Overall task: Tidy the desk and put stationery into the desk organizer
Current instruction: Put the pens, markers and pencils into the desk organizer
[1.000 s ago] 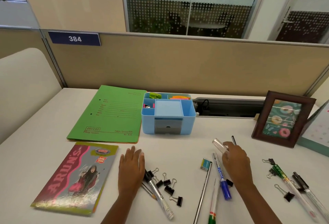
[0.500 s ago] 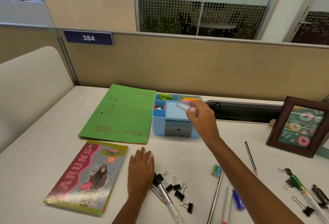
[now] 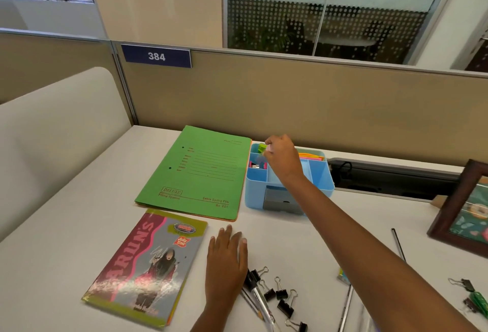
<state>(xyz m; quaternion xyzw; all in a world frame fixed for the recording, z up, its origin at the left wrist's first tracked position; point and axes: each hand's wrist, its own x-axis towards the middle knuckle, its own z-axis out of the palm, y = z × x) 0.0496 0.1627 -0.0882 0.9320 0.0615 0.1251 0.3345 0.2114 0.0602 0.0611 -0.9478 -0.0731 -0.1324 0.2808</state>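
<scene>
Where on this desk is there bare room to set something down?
The widest free patch is left of the green folder and booklet, out to the desk edge. A smaller one lies between the organizer and the binder clips, though the right arm crosses it. It is crowded near the left hand, with clips and pens, and at the far right.

Right hand [image 3: 281,158] over organizer [image 3: 320,184] back-left compartments, fingers curled, contents blurred. Left hand [image 3: 227,263] flat on desk [image 3: 79,199], binder clips [image 3: 280,294] just right of it, booklet [image 3: 148,265] left.
</scene>
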